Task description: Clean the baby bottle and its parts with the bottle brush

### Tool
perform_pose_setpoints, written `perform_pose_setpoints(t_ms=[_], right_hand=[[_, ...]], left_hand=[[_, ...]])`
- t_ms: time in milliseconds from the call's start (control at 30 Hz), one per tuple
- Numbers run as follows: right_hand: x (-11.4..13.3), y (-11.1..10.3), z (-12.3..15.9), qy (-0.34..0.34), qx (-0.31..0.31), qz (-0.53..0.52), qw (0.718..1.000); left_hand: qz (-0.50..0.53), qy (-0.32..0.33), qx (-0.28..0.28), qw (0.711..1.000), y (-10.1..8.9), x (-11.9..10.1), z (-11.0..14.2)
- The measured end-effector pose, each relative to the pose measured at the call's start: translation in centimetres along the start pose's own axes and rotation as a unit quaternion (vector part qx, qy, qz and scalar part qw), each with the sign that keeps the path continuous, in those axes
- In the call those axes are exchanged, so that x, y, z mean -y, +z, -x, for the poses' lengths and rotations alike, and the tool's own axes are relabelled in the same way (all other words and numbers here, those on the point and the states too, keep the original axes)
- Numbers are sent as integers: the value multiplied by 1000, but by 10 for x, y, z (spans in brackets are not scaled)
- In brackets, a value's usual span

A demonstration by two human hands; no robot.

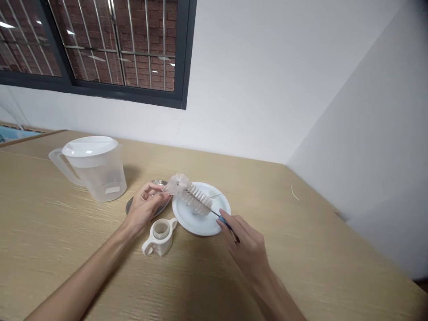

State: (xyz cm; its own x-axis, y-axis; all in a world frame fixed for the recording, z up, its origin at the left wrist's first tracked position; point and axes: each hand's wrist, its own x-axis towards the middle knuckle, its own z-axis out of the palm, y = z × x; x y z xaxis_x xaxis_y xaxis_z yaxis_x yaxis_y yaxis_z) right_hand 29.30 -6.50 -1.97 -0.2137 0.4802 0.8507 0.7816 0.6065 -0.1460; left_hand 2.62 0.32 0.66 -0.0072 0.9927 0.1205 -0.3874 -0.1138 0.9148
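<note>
My right hand (249,243) is closed around the blue handle of a bottle brush (197,198) with white bristles. The brush lies slantwise above a white plate (203,227), its rounded tip pointing left. At that tip, my left hand (147,203) has its thumb and fingers pinched together; whether they hold bristles or a small clear object cannot be made out. Beneath the left hand is a dark round metal dish (163,210), partly hidden, with a shiny metal rim behind the fingers. A small white two-handled cup (162,243) stands just in front, a beige ring-like opening at its top.
A clear plastic pitcher (102,174) with a white lid stands at the left on the wooden table (317,258). One thin pale strip (294,192) lies at the right. Behind the table are a white wall (240,89) and a barred window (123,49).
</note>
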Motion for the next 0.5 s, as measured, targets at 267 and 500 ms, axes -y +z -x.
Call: perform_pose_setpoints(t_ms=[267, 500], right_hand=[[-7, -4, -1, -46, -21, 73, 996], [-16, -14, -5, -36, -25, 142, 989]], left_hand=[[102, -64, -11, 993, 5, -6, 0], [109, -73, -32, 991, 6, -14, 2]])
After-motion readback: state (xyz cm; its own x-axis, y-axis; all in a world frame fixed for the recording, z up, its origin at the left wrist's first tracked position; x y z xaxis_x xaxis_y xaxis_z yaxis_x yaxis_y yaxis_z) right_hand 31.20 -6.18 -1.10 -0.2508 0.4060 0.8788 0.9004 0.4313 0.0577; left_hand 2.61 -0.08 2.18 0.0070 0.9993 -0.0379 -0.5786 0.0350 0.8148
